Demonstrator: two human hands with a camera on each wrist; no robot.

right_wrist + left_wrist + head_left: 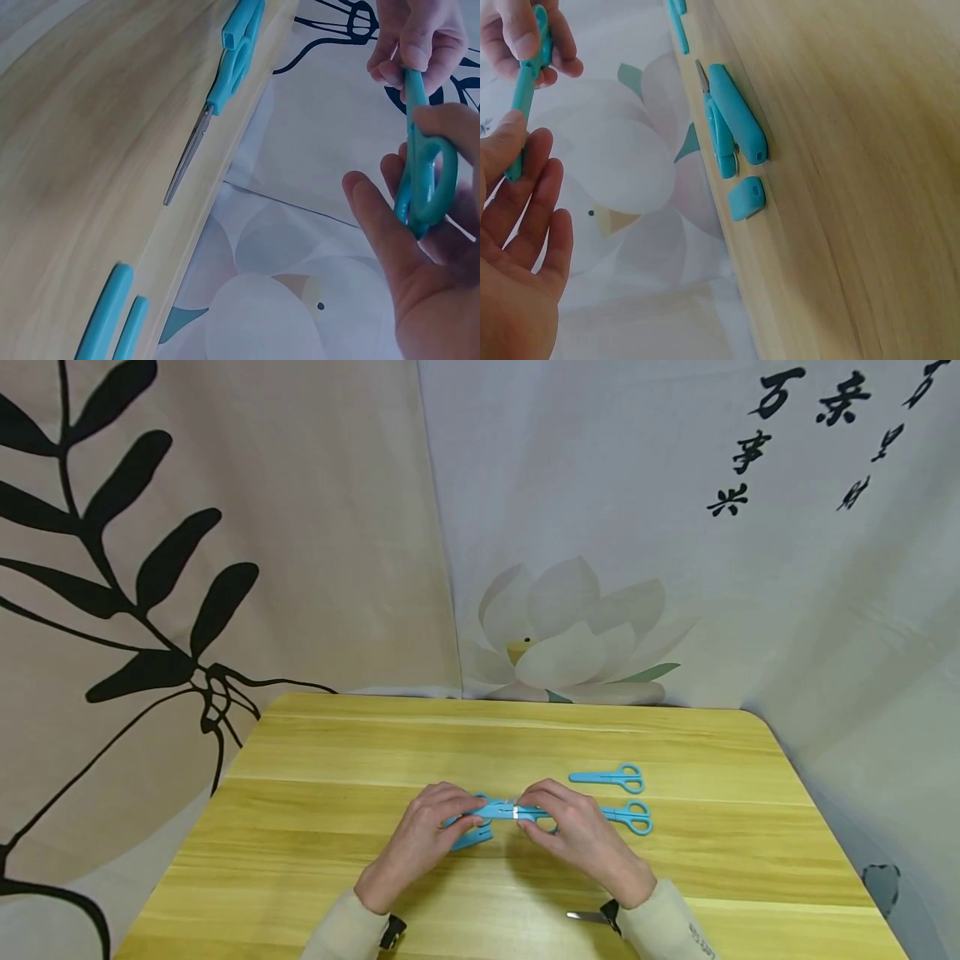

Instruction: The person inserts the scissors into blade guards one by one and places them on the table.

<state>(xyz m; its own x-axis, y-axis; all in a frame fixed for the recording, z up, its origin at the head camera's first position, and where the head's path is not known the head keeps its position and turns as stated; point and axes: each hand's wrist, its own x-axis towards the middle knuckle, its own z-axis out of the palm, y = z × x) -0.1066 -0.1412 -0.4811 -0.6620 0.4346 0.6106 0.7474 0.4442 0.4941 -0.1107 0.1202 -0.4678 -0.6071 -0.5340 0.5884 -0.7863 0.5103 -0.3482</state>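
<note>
Between my hands, over the table, is a pair of scissors with blue handles [435, 180] and a blue blade cover [523, 97]. My left hand [429, 822] pinches the tip end of the cover between thumb and fingers. My right hand [570, 822] grips the handle loops, its thumb and fingers curled about them. The blades are largely hidden by the cover. Behind and below the left hand, uncovered scissors [718, 131] lie on the table with bare metal blades [187, 154]. Beside them rests a loose blue cover [739, 112], and a short blue piece [747, 199] lies close by.
To the right on the wooden table [337, 743] lie two more pairs of blue scissors, one farther back [607, 777] and one nearer [633, 817], partly behind the right hand. A printed curtain [360, 527] hangs at the table's far edge. Dark straps circle both wrists.
</note>
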